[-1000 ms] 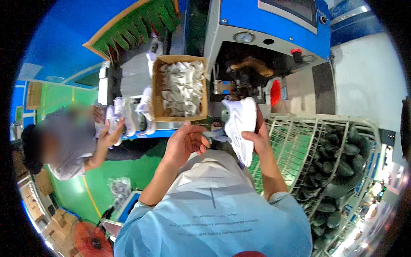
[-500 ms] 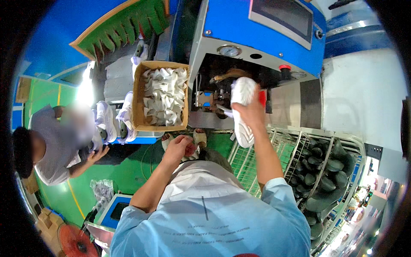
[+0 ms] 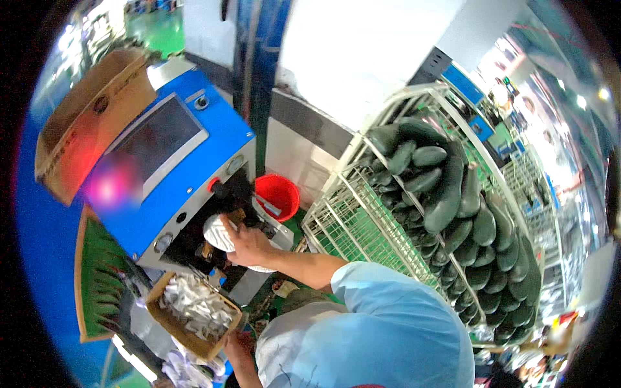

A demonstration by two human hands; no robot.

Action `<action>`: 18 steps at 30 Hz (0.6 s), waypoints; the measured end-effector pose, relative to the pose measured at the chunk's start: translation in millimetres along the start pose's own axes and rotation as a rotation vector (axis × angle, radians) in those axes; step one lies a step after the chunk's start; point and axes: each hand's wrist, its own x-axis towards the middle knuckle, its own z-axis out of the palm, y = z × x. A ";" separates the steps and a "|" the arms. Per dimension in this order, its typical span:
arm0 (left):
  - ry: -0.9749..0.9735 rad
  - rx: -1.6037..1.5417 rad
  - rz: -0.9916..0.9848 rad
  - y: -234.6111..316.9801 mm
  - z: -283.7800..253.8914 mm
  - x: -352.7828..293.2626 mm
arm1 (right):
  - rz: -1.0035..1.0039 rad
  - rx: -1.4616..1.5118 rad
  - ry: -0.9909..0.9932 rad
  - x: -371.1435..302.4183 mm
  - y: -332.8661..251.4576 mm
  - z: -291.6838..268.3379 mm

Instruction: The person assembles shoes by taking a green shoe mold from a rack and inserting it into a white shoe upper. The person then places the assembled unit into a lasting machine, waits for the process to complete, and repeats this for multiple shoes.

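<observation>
My right hand [image 3: 249, 247] is closed on a white shoe [image 3: 218, 233], with its patterned sole turned up. The shoe is at the opening of a blue and grey machine [image 3: 223, 139], whose inner metal parts are partly hidden behind it. My left hand [image 3: 239, 343] is low beside a cardboard box [image 3: 184, 339] filled with crumpled white pieces [image 3: 197, 307]. Its fingers are dim and partly hidden, so what they hold, if anything, does not show.
To the right stands a white wire rack [image 3: 343, 194] stacked with dark shoe lasts [image 3: 446, 200]. A red bucket [image 3: 288, 194] stands beside the machine. A large open carton [image 3: 97, 123] sits at the machine's far left. More white shoes [image 3: 184, 368] lie below the small box.
The view has swung to the right, bringing more of the rack and the red bucket into sight. My right hand still grips the shoe, now closer to the machine's opening.
</observation>
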 end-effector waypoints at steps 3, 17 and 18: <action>-0.042 -0.495 -0.442 55.6 7.0 8.5 | 0.039 0.070 0.115 -15.3 3.4 -4.1; -0.791 -0.760 -0.511 119.0 82.8 16.7 | -0.048 0.136 -0.656 -181.3 -31.7 -121.4; -0.750 -0.595 -0.495 86.2 83.3 24.7 | -0.149 0.163 -0.706 -181.3 -26.1 -122.8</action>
